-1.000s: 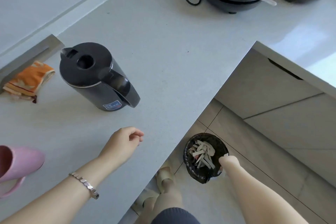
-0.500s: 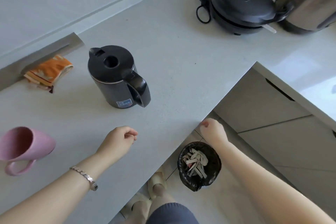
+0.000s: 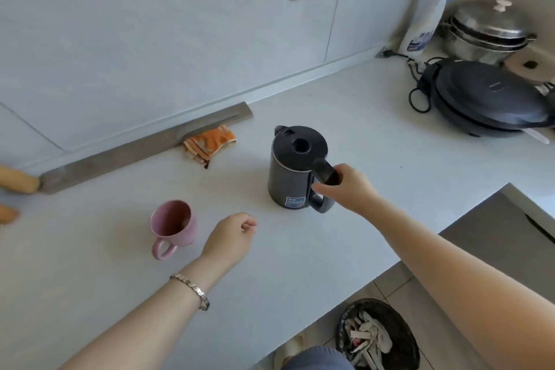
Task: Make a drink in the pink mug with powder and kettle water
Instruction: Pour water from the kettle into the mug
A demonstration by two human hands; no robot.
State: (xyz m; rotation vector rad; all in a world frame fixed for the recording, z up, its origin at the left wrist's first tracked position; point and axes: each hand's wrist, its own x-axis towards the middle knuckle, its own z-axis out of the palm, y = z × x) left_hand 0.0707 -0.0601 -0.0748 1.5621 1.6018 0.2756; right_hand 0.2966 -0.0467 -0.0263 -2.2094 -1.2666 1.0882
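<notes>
A pink mug point(image 3: 172, 227) stands upright on the grey counter point(image 3: 300, 264), handle toward me, with something dark at its bottom. A black kettle point(image 3: 295, 170) with its lid closed stands to the mug's right. My right hand point(image 3: 345, 188) wraps around the kettle's handle; the kettle still rests on the counter. My left hand point(image 3: 229, 239) hovers just right of the mug with fingers loosely curled, holding nothing.
An orange cloth point(image 3: 210, 143) lies behind the kettle beside a metal strip point(image 3: 144, 149). A black electric pan point(image 3: 486, 99), a steel pot point(image 3: 486, 30) and a spray bottle point(image 3: 423, 24) crowd the back right corner. A waste bin point(image 3: 377, 336) sits on the floor below the counter edge.
My right hand rose from the waste bin, passed the counter edge and took the kettle's handle. The view tilted up, bringing the mug and wall into sight. My left hand stayed put.
</notes>
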